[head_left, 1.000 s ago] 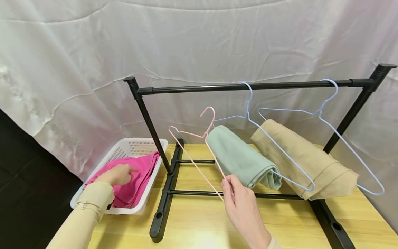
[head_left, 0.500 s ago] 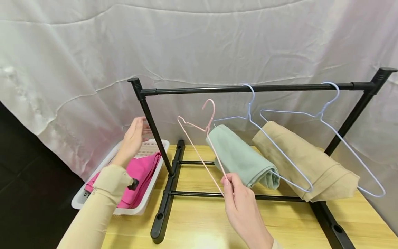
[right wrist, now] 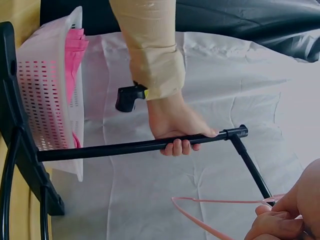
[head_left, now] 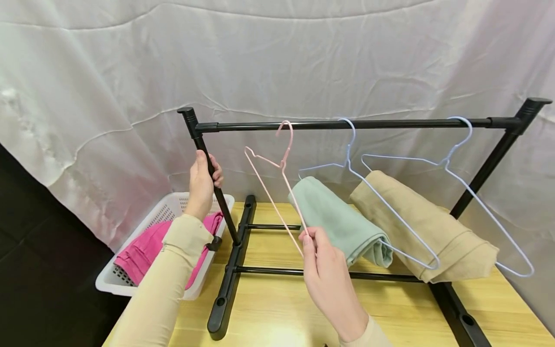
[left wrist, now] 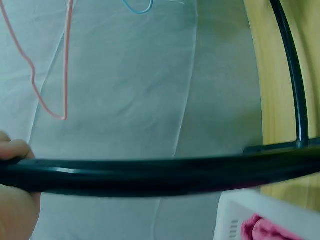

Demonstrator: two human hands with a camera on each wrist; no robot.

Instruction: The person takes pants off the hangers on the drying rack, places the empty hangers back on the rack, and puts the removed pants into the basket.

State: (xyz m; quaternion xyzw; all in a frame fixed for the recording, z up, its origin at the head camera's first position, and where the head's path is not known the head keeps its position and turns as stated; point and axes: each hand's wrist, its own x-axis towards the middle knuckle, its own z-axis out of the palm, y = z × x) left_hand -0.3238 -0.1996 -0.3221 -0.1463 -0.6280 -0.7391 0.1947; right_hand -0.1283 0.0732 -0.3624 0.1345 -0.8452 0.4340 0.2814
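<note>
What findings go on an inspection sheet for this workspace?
Surface: yellow wood-grain tabletop.
Job's things: bare pink wire hanger; black metal rack; folded pale-green cloth and folded tan cloth on pale-blue wire hangers; bright pink cloth in white perforated plastic basket.
Clutter: nothing seen.
Hands: left hand grips the rack's left upright; right hand pinches the pink wire hanger.
Cables: nothing seen.
Surroundings: white satiny curtain behind, black fabric left.

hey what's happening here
A person's left hand grips the left upright of a black rack, while the fingers of the right hand hold a bare pink hanger. Its hook is up at the top rail; whether it is over it is unclear. On that rail hang two blue hangers, one bearing green cloth, the other beige cloth. Pink cloth lies in a white basket.
</note>
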